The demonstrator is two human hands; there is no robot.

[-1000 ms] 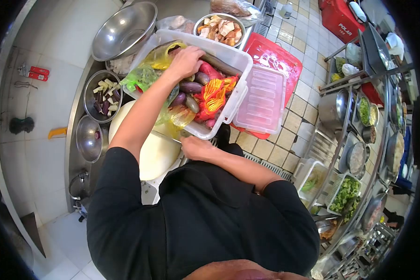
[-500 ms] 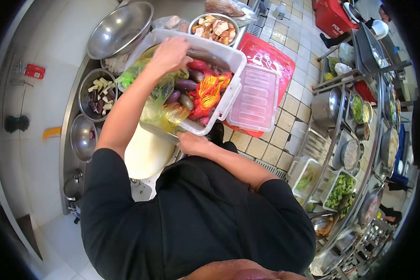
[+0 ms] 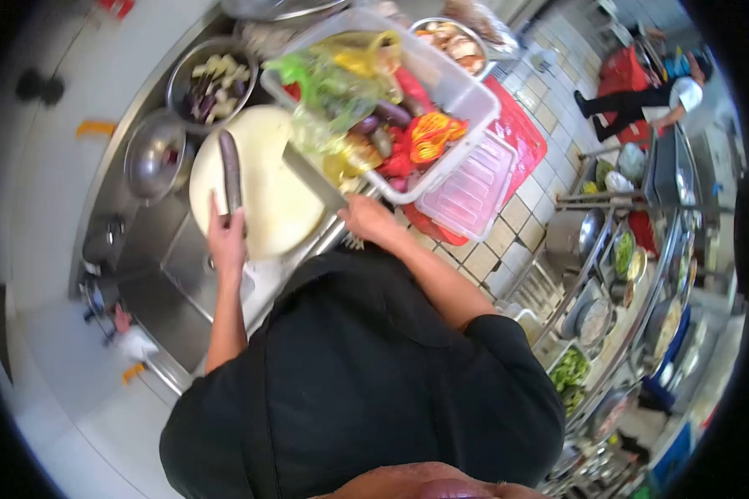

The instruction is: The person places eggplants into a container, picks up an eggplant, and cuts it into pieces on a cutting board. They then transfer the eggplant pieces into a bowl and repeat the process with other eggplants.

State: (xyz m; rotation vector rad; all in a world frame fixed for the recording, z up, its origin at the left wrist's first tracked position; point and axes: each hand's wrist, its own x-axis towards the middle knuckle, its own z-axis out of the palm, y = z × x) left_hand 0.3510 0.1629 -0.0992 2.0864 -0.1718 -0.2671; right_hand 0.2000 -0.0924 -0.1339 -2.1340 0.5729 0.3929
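A long dark purple eggplant [image 3: 230, 170] points away from me over the left part of the round, pale cutting board [image 3: 276, 224]. Its near end is in the fingers of my left hand [image 3: 226, 234]. At the board's right edge, my right hand [image 3: 369, 220] grips the handle of a cleaver [image 3: 312, 176], whose broad blade slants up and left. Just beyond the blade stands a clear plastic bin [image 3: 476, 129] with more eggplants [image 3: 393, 114], red net bags and green and yellow plastic bags [image 3: 329, 91]. My right fingers hide the cleaver's handle.
Cut eggplant pieces lie in a steel bowl [image 3: 248, 81] behind the board; another steel bowl [image 3: 150, 166] stands left, near the sink [image 3: 154, 291]. A translucent lid [image 3: 474, 191] rests right of the bin. A person [image 3: 653, 96] stands far right, past a rack [image 3: 607, 191] of pans.
My left hand has left the bin and come down left to the board with an eggplant. My right hand keeps the cleaver. The view has shifted, and the far person is now fully visible.
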